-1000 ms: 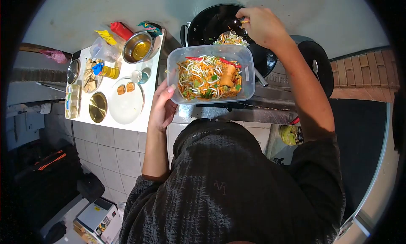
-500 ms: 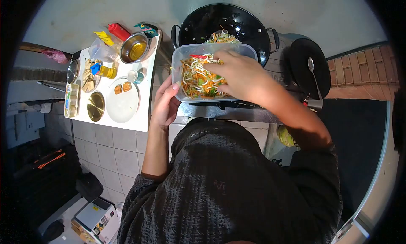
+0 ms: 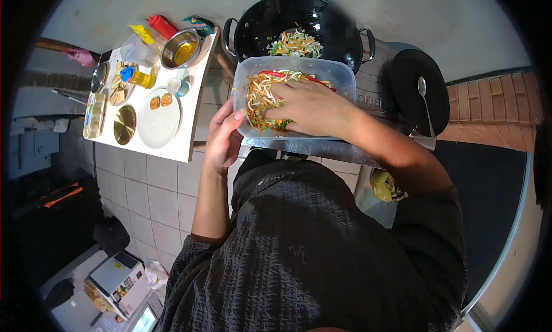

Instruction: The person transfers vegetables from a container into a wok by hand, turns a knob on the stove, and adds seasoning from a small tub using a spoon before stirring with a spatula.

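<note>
A clear plastic container [image 3: 347, 89] full of shredded vegetables [image 3: 261, 99], with bean sprouts, orange shreds and red chilli strips, is in front of me at the wok's near edge. My left hand [image 3: 223, 137] grips its left side, thumb on the near left corner. Inside the container, my right hand [image 3: 313, 106] rests palm down on the vegetables. Its fingers are spread, with the tips partly sunk in the mix. Behind the container, a black two-handled wok [image 3: 253, 30] holds a small heap of the same vegetables [image 3: 298, 44].
On the white table [image 3: 178, 145] at left are a white plate [image 3: 158, 130] with two brown pieces, a steel bowl [image 3: 181, 49] of yellow liquid, a blue-capped bottle [image 3: 141, 77] and a jar [image 3: 178, 87]. A spoon [image 3: 424, 96] lies on a black lid [image 3: 411, 79] at right.
My right hand has pressed lower and flatter into the vegetables, fingers further left. The view has shifted slightly, showing more of the heap in the wok. My left hand keeps its grip.
</note>
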The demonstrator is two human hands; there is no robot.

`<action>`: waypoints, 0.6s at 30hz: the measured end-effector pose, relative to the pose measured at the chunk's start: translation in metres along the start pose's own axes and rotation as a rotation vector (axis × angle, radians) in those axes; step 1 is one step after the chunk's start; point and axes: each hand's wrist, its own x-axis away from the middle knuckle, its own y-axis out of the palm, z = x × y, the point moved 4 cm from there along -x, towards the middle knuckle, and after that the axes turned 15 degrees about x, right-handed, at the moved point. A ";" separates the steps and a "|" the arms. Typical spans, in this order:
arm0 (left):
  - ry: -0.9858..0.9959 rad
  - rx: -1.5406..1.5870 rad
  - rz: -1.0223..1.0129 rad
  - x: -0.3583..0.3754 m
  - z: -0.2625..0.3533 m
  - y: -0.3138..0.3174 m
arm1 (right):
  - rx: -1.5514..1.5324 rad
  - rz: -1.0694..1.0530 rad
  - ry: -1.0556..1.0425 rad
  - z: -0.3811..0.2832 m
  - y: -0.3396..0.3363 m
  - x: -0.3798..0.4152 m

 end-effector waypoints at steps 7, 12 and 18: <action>0.039 -0.054 0.046 0.010 -0.001 -0.007 | -0.007 -0.046 -0.155 -0.015 0.014 -0.010; -0.002 -0.036 0.048 0.011 0.014 -0.008 | -0.115 -0.037 -0.083 -0.014 0.014 -0.020; 0.028 -0.061 -0.011 -0.002 0.033 -0.007 | -0.270 0.192 0.014 0.013 -0.023 -0.040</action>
